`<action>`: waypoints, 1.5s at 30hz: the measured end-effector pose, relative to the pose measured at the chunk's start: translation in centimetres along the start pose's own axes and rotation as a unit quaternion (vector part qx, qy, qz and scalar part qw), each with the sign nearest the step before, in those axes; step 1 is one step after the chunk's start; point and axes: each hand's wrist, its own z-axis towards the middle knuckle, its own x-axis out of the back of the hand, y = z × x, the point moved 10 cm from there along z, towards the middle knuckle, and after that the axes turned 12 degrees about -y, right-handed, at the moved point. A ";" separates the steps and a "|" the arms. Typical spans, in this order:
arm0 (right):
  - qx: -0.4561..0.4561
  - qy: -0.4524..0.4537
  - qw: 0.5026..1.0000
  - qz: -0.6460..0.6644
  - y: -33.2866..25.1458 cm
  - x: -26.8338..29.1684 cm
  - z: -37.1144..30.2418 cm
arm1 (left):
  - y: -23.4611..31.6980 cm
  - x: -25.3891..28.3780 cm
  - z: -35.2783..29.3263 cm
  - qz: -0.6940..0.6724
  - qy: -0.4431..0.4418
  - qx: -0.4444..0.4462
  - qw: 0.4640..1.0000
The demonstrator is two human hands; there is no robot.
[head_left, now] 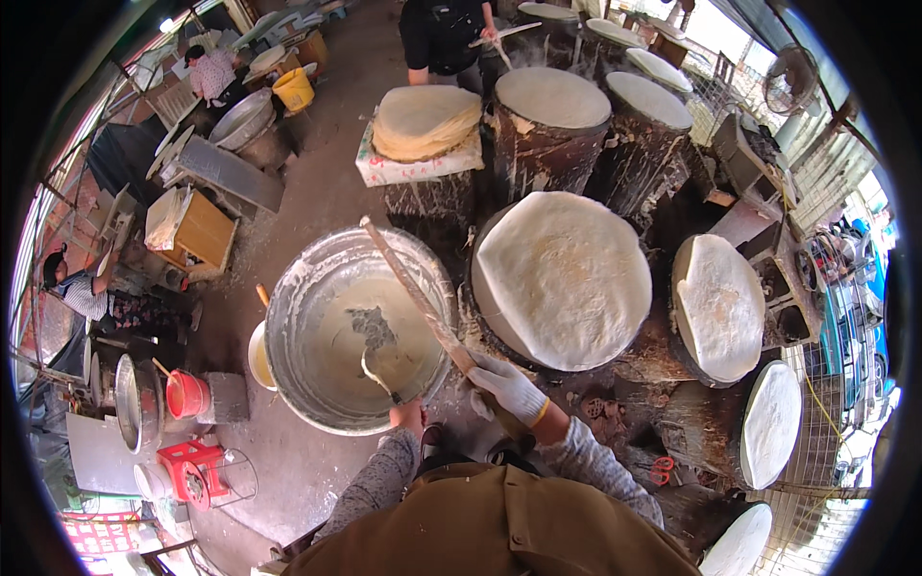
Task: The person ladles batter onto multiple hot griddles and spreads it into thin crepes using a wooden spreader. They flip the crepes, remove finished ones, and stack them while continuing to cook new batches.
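A large metal basin (288, 360) of pale, wet batter stands in front of me, to the left. At its near rim my bare left hand (408, 415) is closed round the handle of a ladle (381, 375), whose bowl sits in the batter and is partly hidden by it. My right hand (509, 386), in a white glove, grips a long wooden stick (413, 290) that slants across the basin's right side. Beyond that hand, a big round flatbread (567, 278) covers a dark drum-shaped griddle, one edge uneven.
More flatbreads, such as one on the right (718, 307), lie on griddles curving round me. A stack of flatbreads (425, 120) rests on a white-topped stand. Behind it a person (444, 38) works with a stick. A red bucket (187, 394) and wooden cabinet (197, 235) stand left.
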 end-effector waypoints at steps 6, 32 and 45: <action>0.056 0.048 0.997 0.004 -5.4 0.8 -8.6 | 0.0 -0.4 1.1 0.029 -0.028 0.002 0.999; -0.161 0.500 0.594 -0.610 -9.7 9.4 -23.8 | -0.9 0.5 1.9 -0.003 -0.005 0.031 1.000; -0.148 0.484 0.575 -0.644 -9.5 10.4 -21.8 | -1.1 0.0 2.2 0.008 -0.018 0.021 1.000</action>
